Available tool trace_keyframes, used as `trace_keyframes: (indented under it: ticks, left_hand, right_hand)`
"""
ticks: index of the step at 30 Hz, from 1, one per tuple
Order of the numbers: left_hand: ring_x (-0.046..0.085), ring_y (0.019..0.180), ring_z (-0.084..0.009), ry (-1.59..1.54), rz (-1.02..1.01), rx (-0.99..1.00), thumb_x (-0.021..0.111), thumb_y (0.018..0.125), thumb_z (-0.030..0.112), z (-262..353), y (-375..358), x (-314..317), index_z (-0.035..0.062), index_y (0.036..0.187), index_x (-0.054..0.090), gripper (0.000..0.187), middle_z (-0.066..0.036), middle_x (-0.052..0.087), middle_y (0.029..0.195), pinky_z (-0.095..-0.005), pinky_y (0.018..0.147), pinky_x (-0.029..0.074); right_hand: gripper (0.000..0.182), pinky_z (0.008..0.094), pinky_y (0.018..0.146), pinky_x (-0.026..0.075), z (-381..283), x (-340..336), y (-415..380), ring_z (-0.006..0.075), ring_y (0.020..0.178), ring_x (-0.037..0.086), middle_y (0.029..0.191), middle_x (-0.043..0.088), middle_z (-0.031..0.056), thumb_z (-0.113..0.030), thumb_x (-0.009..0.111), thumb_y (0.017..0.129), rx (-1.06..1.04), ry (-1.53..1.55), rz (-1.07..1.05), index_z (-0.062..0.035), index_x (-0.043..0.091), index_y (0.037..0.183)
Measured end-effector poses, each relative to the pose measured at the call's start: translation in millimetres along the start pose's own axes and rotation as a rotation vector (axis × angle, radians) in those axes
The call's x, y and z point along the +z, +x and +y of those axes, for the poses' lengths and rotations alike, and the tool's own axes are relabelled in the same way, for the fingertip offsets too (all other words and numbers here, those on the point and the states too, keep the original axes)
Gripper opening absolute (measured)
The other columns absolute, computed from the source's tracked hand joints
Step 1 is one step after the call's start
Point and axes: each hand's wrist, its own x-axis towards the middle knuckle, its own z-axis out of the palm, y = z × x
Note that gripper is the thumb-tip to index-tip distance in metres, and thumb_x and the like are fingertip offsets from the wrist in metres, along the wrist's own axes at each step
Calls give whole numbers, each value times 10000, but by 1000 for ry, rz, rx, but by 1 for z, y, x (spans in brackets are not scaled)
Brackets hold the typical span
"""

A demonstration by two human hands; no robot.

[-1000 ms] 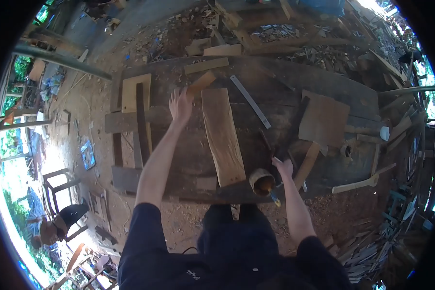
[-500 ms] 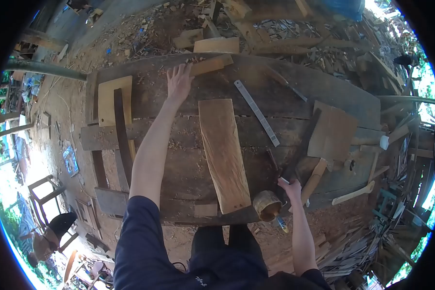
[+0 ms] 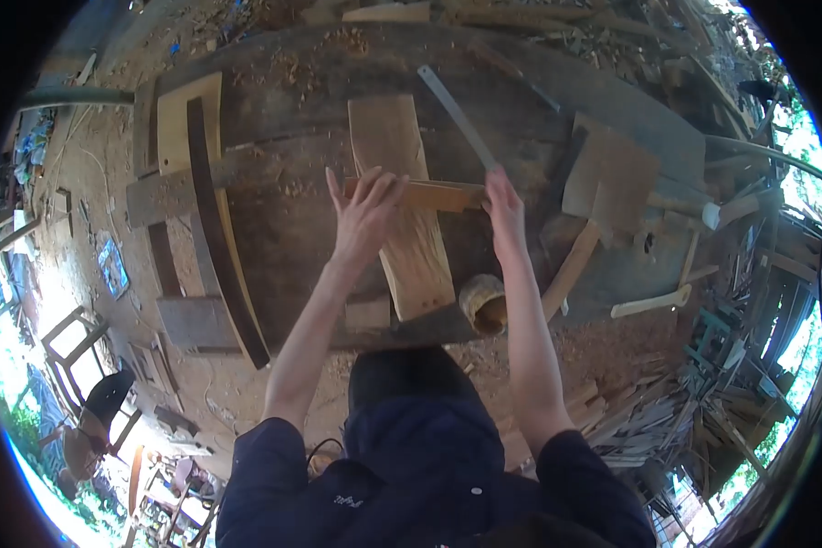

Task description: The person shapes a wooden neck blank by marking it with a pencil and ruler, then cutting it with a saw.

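Left hand half-curled on one end, right hand wrapped round the other, a wooden strip is held crosswise over the long board; shirt lettering is illegible.

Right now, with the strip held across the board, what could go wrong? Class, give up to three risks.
1. The pot sits beside the right forearm, near the edge of the bench; a sideways swing might tip it.
2. The ruler ends right by the right grip, so it may get nudged.
3. The strip crosses over the board; if the left grip slips, it could mark the wood.
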Motion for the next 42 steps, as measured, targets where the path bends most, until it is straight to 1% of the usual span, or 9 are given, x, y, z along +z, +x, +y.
trace_keyframes:
  ticks: [4, 6, 9, 19, 24, 33, 35, 38, 42]
  left_hand:
    - [356, 1541, -316, -102, 139, -100, 759, 906, 155, 26, -22, 27, 122, 1543, 524, 680, -72, 508, 1551, -639, 1266, 222]
    - [398, 1517, -378, -408, 552, -432, 809, 904, 207, 38, -26, 31, 92, 1586, 462, 774, -119, 493, 1594, -593, 1236, 326]
    - [453, 1482, -412, -590, 263, -745, 858, 886, 245, 39, -35, 30, 50, 1619, 379, 897, -181, 474, 1613, -521, 1199, 417]
    - [468, 1476, -393, -529, 303, -518, 856, 882, 201, 23, -29, 30, 55, 1623, 368, 899, -199, 436, 1638, -480, 1212, 426]
    - [645, 1285, -332, -375, 334, -521, 874, 852, 153, 4, -29, 34, -6, 1446, 595, 675, -173, 621, 1452, -417, 1058, 560]
    - [747, 1041, -229, -680, 323, -855, 861, 900, 348, 19, -22, 16, -32, 1366, 671, 631, -176, 735, 1226, -355, 848, 594]
    - [737, 999, -228, -695, 356, -926, 843, 920, 298, 19, -21, 23, -30, 1356, 679, 570, -153, 731, 1178, -362, 835, 584]
    - [722, 959, -229, -712, 410, -996, 803, 957, 235, 23, -20, 28, -29, 1342, 690, 480, -130, 726, 1128, -367, 826, 568]
    - [709, 963, -229, -681, 463, -996, 751, 996, 203, 32, -19, 34, -34, 1330, 696, 413, -125, 725, 1122, -364, 838, 553]
  right_hand:
    - [643, 271, 1047, 447, 10, 21, 0, 170, 1291, 614, 1437, 651, 156, -264, 729, 1020, 8, -222, 118, 16, 502, 1552]
    - [608, 262, 1059, 438, 12, 20, -1, 185, 1269, 639, 1415, 665, 173, -231, 739, 1005, -10, -246, 210, 36, 541, 1513]
    - [574, 306, 1121, 436, 15, 16, 6, 218, 1321, 621, 1427, 648, 207, -187, 742, 995, 157, -170, 176, 48, 562, 1487]
    - [474, 336, 1153, 433, 33, 23, 10, 245, 1354, 600, 1440, 639, 194, -79, 704, 1002, -50, 43, 75, 47, 599, 1447]
    - [468, 324, 1080, 498, 35, 16, 6, 229, 1283, 636, 1393, 666, 173, -54, 720, 986, 56, 146, 74, 47, 606, 1429]
    - [465, 319, 958, 548, 45, 18, 9, 193, 1111, 682, 1258, 703, 135, -87, 858, 881, -27, 114, 94, 56, 655, 1273]
    - [402, 311, 918, 541, 51, 21, 11, 176, 1028, 678, 1168, 706, 112, -156, 901, 853, -57, -30, 229, 33, 678, 1129]
    - [371, 322, 840, 604, 58, 20, 13, 171, 1017, 694, 1120, 720, 105, -167, 866, 899, -50, -197, 265, 45, 671, 1134]
    - [335, 309, 867, 589, 53, 30, 4, 161, 1036, 688, 1096, 721, 95, -149, 848, 917, -115, -13, 260, 46, 676, 1127]
